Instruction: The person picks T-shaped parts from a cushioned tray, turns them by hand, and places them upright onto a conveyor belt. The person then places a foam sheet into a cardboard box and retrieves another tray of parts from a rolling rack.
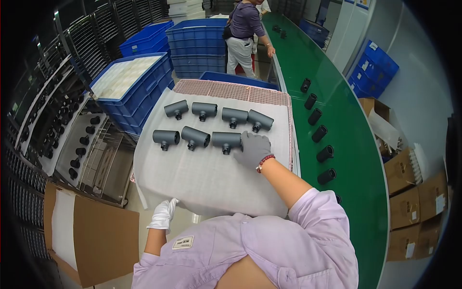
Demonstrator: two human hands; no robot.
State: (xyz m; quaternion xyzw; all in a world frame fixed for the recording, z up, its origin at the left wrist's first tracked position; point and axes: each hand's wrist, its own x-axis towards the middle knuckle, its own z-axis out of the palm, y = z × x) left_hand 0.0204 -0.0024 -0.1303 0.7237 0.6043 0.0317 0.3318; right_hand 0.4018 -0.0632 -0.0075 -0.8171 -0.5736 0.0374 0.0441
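Note:
My right hand (pixel 255 150), in a grey glove, closes around the right end of a dark grey T-shaped pipe fitting (pixel 226 139) in the nearer row. The fingers hide that end of it. Several like fittings lie in two rows, including one fitting (pixel 176 110) at the far left and another fitting (pixel 261 120) just beyond my hand. They rest on a white sheet (pixel 202 178) over a pink wire-mesh rack (pixel 216 89). My left hand (pixel 162 215), in a white glove, is at the near left edge, its fingers pinched on the sheet.
A green conveyor belt (pixel 356 226) with several dark fittings (pixel 315 117) runs along the right. Blue crates (pixel 197 48) stand behind left, near a person (pixel 244 29) at the belt. A cardboard box (pixel 106 236) and shelving (pixel 103 159) are left; more boxes (pixel 404 207) stand right.

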